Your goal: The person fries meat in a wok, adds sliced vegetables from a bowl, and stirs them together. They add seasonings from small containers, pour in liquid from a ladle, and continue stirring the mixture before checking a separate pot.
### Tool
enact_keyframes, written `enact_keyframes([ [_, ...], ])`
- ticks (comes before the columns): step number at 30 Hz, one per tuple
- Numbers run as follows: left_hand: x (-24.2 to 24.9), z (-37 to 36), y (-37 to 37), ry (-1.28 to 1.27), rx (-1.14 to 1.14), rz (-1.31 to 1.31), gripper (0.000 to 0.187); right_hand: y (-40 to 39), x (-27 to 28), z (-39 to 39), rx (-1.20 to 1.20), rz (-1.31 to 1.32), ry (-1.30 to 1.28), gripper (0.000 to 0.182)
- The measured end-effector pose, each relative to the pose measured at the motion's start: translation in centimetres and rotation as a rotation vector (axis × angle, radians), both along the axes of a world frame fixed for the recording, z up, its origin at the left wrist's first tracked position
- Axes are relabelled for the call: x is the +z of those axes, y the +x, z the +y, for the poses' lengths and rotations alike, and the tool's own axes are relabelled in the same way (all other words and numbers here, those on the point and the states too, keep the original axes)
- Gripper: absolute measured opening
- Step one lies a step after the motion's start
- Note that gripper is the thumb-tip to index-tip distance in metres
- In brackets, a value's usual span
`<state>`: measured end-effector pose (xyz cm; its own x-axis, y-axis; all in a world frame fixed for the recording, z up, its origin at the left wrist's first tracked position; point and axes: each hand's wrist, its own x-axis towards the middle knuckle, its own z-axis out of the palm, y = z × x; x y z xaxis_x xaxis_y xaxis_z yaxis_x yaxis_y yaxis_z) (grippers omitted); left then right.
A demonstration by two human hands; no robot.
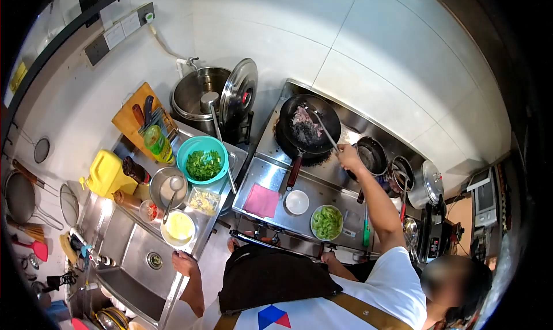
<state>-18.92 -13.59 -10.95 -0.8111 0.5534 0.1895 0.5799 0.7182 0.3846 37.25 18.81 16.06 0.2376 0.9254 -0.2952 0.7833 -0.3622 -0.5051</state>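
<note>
My right hand (349, 157) is closed round the handle of a metal spatula (327, 129), whose far end is in a black wok (304, 140). Pieces of pinkish meat (305, 118) lie in the wok, which sits on the stove with its handle towards me. At the left, my left hand (184, 264) rests on the metal edge beside the sink, its fingers apart and holding nothing. Just above it stands a white bowl of yellow liquid (178, 227), near a dish of chopped pale food (204, 201) and a teal bowl of greens (221, 173).
A pink cloth (262, 200), a white bowl (296, 202) and a bowl of green slices (326, 222) stand before the stove. Pans (371, 155) are to the right. A large pot (196, 99) stands behind. Another person (455, 287) is at the lower right.
</note>
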Motion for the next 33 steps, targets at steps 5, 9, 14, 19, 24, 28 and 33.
enact_keyframes([
  [5, 0.6, 0.2, 0.4, -0.026, 0.003, 0.032, 0.033, 6.2, 6.0, 1.2, 0.268, 0.036, -0.109, 0.021],
  [9, 0.3, 0.1, 0.5, -0.019, 0.005, 0.064, 0.033, 9.9, 9.8, 5.2, 0.494, -0.092, -0.351, 0.014],
  [14, 0.3, 0.0, 0.4, -0.039, 0.007, 0.069, 0.034, 5.6, 12.9, 8.5, 0.113, -0.127, -0.661, 0.014],
  [19, 0.6, 0.0, 0.4, -0.004, 0.008, 0.035, 0.032, 3.1, 8.8, 8.6, 0.055, 0.106, -0.451, 0.02],
  [24, 0.7, 0.0, 0.4, -0.009, 0.022, 0.005, 0.031, 2.8, 9.9, 7.9, 0.118, 0.023, -0.295, 0.019],
  [28, 0.7, 0.2, 0.6, 0.006, 0.031, 0.033, 0.031, 4.8, 11.2, 7.6, 0.183, -0.222, -0.477, 0.018],
  [33, 1.5, 0.3, 0.7, -0.03, 0.043, -0.002, 0.032, 7.4, 4.8, 6.1, 0.081, -0.093, -0.356, 0.013],
])
